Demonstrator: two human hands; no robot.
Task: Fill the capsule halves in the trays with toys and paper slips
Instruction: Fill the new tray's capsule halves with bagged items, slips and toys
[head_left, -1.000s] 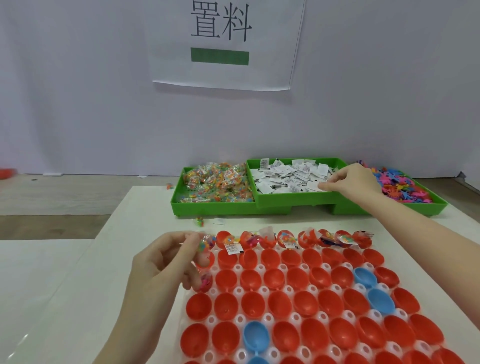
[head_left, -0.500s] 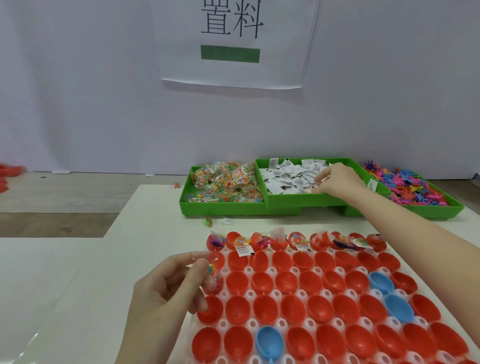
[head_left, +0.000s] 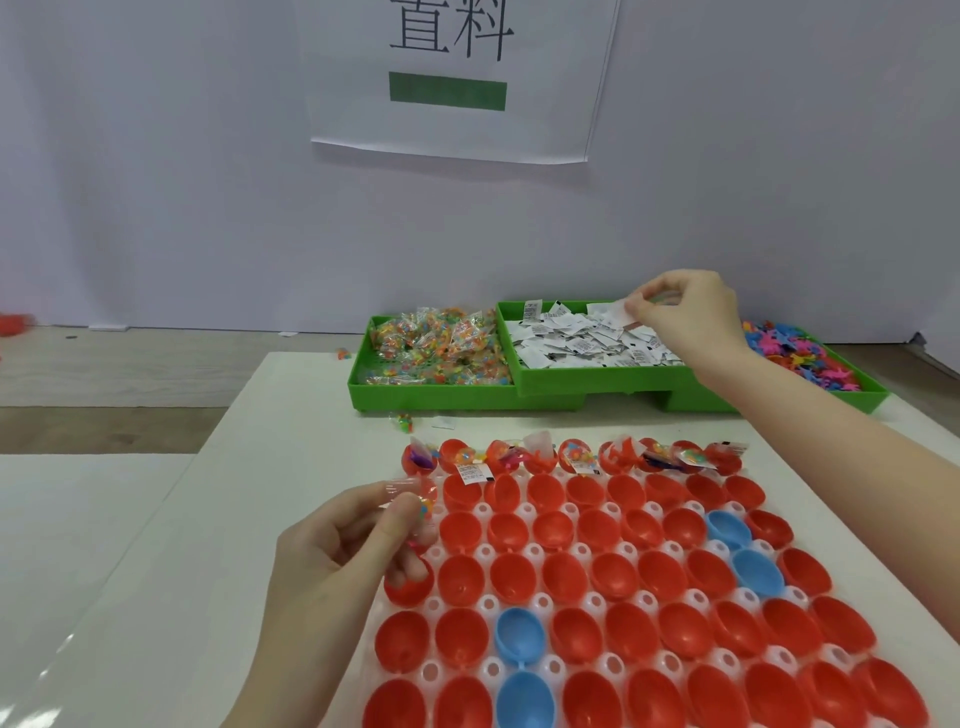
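A white tray (head_left: 485, 603) in front of me holds rows of red capsule halves (head_left: 566, 574) and a few blue ones (head_left: 519, 636). Its far row (head_left: 576, 454) has toys and paper slips in it. My left hand (head_left: 332, 566) pinches a small clear toy packet (head_left: 415, 499) with coloured bits over the tray's left edge. My right hand (head_left: 685, 317) pinches a white paper slip (head_left: 621, 312) just above the green bin of paper slips (head_left: 582, 343).
A green bin of bagged toys (head_left: 431, 345) sits left of the slips bin, and a green bin of pink and blue plastic toys (head_left: 810, 358) sits to the right. One stray packet (head_left: 402, 422) lies on the table. A printed sign (head_left: 452, 78) hangs on the wall.
My right hand has lifted out of the slips bin with a slip pinched in its fingers. My left hand stays at the tray's left edge with the packet.
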